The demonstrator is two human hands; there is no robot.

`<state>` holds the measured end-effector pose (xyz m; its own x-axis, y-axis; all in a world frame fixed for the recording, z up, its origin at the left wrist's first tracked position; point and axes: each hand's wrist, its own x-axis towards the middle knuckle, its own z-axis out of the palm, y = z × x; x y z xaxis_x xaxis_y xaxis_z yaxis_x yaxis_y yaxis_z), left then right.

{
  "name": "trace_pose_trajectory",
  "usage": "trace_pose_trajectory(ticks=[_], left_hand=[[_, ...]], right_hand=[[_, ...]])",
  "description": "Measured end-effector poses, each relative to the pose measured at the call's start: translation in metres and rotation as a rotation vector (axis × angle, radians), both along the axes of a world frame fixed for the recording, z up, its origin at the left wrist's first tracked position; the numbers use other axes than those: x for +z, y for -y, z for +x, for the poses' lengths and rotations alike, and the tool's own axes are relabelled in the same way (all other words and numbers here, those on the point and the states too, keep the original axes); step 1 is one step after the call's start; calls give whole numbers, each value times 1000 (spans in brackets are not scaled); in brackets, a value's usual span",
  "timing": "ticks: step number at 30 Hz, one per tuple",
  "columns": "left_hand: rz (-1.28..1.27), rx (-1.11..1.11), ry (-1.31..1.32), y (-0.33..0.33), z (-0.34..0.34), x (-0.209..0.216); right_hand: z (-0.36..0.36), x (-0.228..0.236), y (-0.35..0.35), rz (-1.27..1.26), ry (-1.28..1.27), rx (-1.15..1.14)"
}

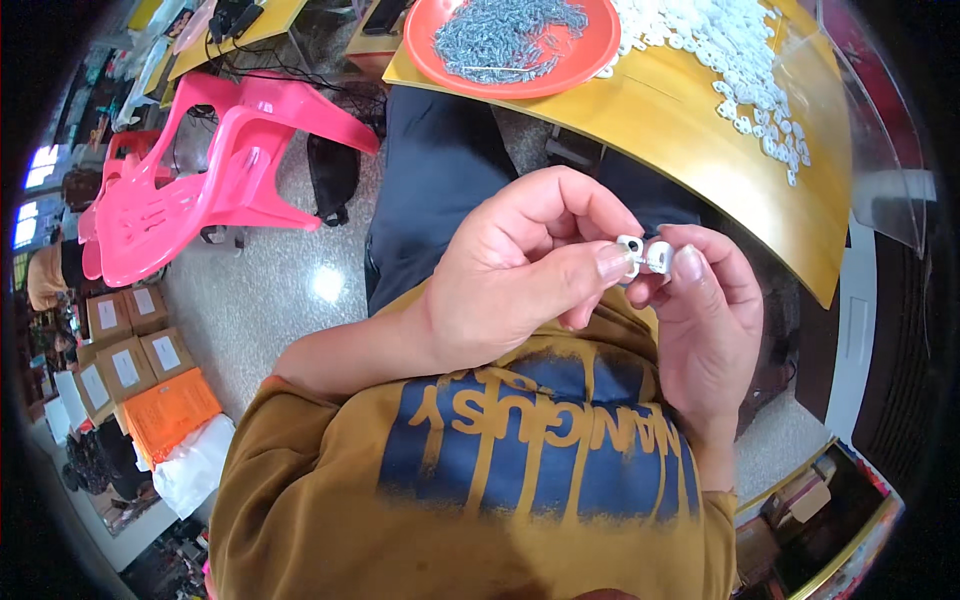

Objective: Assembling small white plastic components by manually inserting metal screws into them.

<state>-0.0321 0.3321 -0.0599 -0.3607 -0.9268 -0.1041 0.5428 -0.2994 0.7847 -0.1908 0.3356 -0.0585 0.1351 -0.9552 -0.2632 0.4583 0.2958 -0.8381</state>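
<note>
My left hand (540, 265) pinches a small white plastic piece with a dark hole (630, 244) between thumb and fingertips. Close against it, another small white plastic piece (658, 257) sits between the thumb and fingers of my right hand (712, 310). The two pieces nearly meet in front of my chest; a thin greyish bit shows between them, too small to make out. Beyond my hands, a round red tray (425, 70) on the yellow table (690, 130) holds a heap of thin grey metal pieces (500, 40). Many loose white plastic pieces (745, 60) lie right of the tray.
A pink plastic chair (165, 215) stands at the left, near a dark object (333, 175) on the floor. Cardboard boxes (125, 365), an orange package (170, 412) and a white bag (197, 465) are stacked at lower left. A clear panel (880, 150) borders the table's right side.
</note>
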Motion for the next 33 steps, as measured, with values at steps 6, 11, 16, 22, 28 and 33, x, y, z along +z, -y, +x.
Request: trace_pose_trajectory(ticks=[6, 11, 16, 22, 28, 33], left_hand=[[30, 20, 21, 5, 1, -13], [11, 33, 29, 8, 3, -15], [-6, 25, 22, 5, 3, -12], [-5, 41, 50, 4, 3, -10], [18, 38, 63, 5, 4, -10], [28, 25, 56, 6, 4, -9]], right_hand=[[7, -7, 3, -53, -62, 27], [7, -12, 6, -50, 20, 113], [6, -10, 2, -82, 116, 149], [-2, -16, 1, -35, 178, 172], [-2, -15, 2, -14, 242, 197], [-5, -18, 3, -51, 166, 215]])
